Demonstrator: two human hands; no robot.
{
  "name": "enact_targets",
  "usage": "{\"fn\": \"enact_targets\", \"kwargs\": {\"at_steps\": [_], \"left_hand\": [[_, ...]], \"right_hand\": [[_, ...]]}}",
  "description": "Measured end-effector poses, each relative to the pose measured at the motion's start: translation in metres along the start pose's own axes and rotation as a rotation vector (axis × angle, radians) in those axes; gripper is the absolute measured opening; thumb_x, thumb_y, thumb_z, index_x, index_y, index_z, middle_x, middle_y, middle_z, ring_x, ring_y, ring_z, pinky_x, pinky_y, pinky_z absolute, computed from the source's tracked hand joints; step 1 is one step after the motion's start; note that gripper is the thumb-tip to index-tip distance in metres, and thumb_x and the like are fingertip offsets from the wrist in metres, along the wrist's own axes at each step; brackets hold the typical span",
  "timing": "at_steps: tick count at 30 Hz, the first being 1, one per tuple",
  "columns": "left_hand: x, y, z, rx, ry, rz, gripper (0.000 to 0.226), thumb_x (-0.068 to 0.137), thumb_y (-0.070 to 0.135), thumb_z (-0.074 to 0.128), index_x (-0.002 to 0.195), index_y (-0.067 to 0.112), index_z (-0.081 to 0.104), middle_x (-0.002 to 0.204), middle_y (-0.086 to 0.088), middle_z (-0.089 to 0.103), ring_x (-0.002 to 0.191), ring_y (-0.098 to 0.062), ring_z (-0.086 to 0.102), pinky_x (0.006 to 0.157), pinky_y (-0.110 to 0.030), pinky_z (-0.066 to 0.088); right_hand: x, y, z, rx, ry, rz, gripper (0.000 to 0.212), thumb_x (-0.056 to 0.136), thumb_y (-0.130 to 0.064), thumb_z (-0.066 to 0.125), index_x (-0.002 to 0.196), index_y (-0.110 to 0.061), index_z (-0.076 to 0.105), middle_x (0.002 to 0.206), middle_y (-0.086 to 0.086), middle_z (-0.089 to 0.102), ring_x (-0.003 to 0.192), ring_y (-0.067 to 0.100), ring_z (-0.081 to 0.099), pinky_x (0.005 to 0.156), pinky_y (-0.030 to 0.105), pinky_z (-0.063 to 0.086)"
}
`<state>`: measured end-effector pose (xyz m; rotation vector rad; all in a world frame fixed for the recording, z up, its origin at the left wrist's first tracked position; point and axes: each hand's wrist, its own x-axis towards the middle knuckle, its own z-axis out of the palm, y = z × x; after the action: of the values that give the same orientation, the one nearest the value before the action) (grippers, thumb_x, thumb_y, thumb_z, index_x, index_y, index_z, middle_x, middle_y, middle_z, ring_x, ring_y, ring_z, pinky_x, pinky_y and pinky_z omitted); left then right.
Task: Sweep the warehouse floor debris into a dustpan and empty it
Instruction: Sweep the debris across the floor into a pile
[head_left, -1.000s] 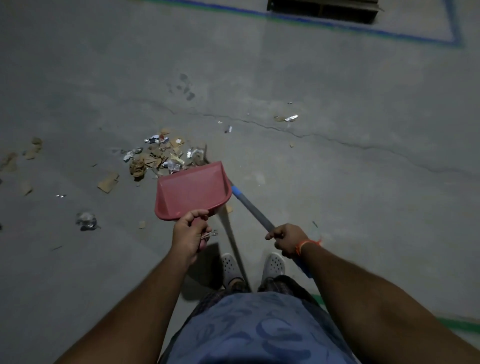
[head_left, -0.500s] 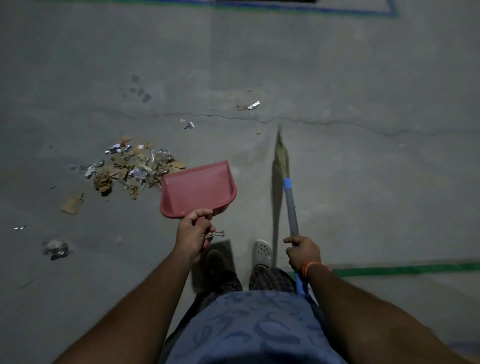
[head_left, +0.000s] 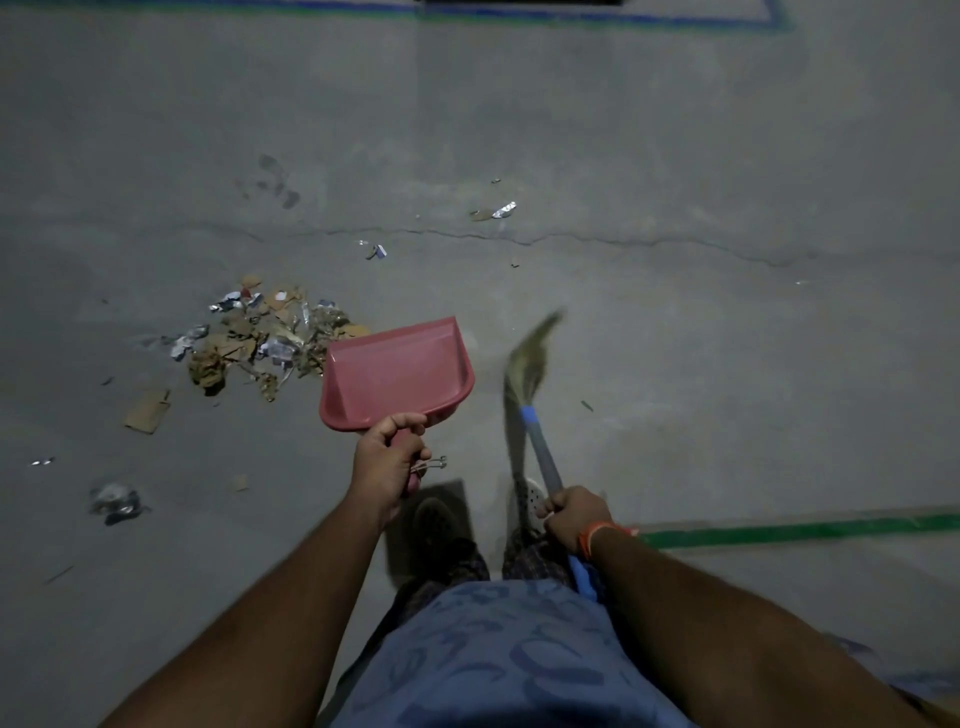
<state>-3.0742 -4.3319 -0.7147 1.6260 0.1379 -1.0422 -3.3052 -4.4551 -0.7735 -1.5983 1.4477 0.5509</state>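
My left hand (head_left: 387, 454) grips the handle of a red dustpan (head_left: 397, 374), held off the floor with its mouth pointing away from me. A heap of debris (head_left: 260, 340), cardboard scraps and foil bits, lies on the concrete just left of the pan. My right hand (head_left: 574, 512) grips the grey and blue handle of a straw broom (head_left: 530, 366), whose blurred bristles hang to the right of the dustpan.
Loose scraps lie around: a cardboard piece (head_left: 147, 411), a crumpled wrapper (head_left: 114, 501), foil bits (head_left: 503, 210) beyond a floor crack (head_left: 519, 239). A green floor line (head_left: 805, 530) runs at right, a blue line (head_left: 571, 13) at the far edge. My feet stand below the dustpan.
The broom swung from behind the dustpan out to its right side, and its head now lifts and blurs. The view turned right, so the debris heap sits further left of the pan.
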Motion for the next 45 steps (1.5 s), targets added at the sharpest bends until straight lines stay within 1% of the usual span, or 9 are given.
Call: {"fn": "enact_targets", "kwargs": {"at_steps": [5,7,10,14,21,26,32,40,45], "left_hand": [[-0.007,-0.003,-0.005,0.003,0.012,-0.001,0.026,0.092,-0.007,0.048,0.097,0.011,0.064,0.064,-0.012,0.054,0.039,-0.013,0.037,0.037,-0.014,0.023],[-0.011,-0.004,-0.005,0.001,0.014,0.008,0.025,0.092,-0.007,0.048,0.098,0.011,0.064,0.064,-0.012,0.054,0.040,-0.013,0.037,0.038,-0.014,0.023],[-0.017,-0.009,-0.003,0.015,0.030,0.015,0.026,0.092,-0.008,0.048,0.098,0.010,0.065,0.064,-0.012,0.055,0.041,-0.014,0.038,0.038,-0.014,0.024],[-0.033,-0.023,0.008,0.061,0.030,-0.005,0.028,0.091,-0.007,0.048,0.097,0.013,0.066,0.063,-0.012,0.055,0.040,-0.014,0.038,0.039,-0.014,0.025],[-0.069,-0.051,0.043,0.069,-0.060,-0.011,0.026,0.093,-0.008,0.046,0.095,0.011,0.063,0.063,-0.013,0.051,0.035,-0.010,0.036,0.036,-0.013,0.024],[-0.087,-0.064,0.053,0.071,-0.071,0.004,0.026,0.093,-0.009,0.046,0.096,0.009,0.063,0.067,-0.015,0.051,0.035,-0.009,0.039,0.035,-0.013,0.025],[-0.102,-0.078,0.032,0.061,-0.027,-0.001,0.024,0.093,-0.008,0.047,0.099,0.009,0.063,0.065,-0.015,0.052,0.037,-0.012,0.038,0.035,-0.015,0.026],[-0.110,-0.070,-0.045,0.041,0.091,0.059,0.023,0.094,-0.006,0.049,0.100,0.010,0.065,0.062,-0.011,0.055,0.036,-0.013,0.038,0.037,-0.016,0.026],[-0.098,-0.069,-0.107,0.002,0.150,0.048,0.026,0.091,-0.008,0.047,0.096,0.012,0.064,0.062,-0.014,0.054,0.037,-0.014,0.036,0.040,-0.014,0.024]], "right_hand": [[-0.007,-0.021,-0.003,0.020,-0.097,-0.121,0.029,0.076,-0.001,0.059,0.085,-0.021,0.078,0.100,0.002,0.074,0.084,0.020,0.069,0.073,0.026,0.058],[-0.011,-0.019,0.002,0.120,-0.100,-0.142,0.033,0.078,0.002,0.054,0.084,-0.019,0.078,0.089,0.009,0.072,0.062,0.023,0.064,0.051,0.027,0.053],[-0.014,0.001,0.009,0.209,-0.081,-0.172,0.035,0.081,0.004,0.050,0.092,-0.015,0.076,0.068,0.008,0.065,0.043,0.020,0.049,0.045,0.025,0.043],[-0.016,0.046,0.013,0.253,0.043,-0.153,0.036,0.080,-0.001,0.053,0.093,-0.025,0.076,0.065,-0.008,0.058,0.048,0.004,0.046,0.051,0.019,0.040],[-0.031,0.119,0.011,0.351,0.254,0.131,0.022,0.072,-0.013,0.060,0.079,-0.026,0.075,0.081,0.007,0.075,0.071,0.028,0.070,0.071,0.039,0.062],[-0.055,0.147,0.028,0.157,0.105,0.130,0.015,0.079,-0.017,0.065,0.087,-0.015,0.079,0.088,0.005,0.076,0.086,0.023,0.071,0.080,0.025,0.056],[-0.080,0.113,0.051,-0.116,-0.171,-0.117,0.027,0.078,-0.008,0.061,0.096,-0.018,0.078,0.102,0.003,0.075,0.100,0.019,0.067,0.079,0.013,0.042],[-0.087,0.036,0.088,-0.205,-0.329,-0.389,0.039,0.068,-0.016,0.059,0.089,-0.043,0.077,0.091,-0.005,0.076,0.081,0.011,0.070,0.080,0.022,0.056],[-0.086,0.034,0.126,-0.174,-0.234,-0.397,0.037,0.064,-0.026,0.056,0.079,-0.057,0.069,0.086,-0.009,0.075,0.073,0.008,0.072,0.072,0.029,0.061]]}}
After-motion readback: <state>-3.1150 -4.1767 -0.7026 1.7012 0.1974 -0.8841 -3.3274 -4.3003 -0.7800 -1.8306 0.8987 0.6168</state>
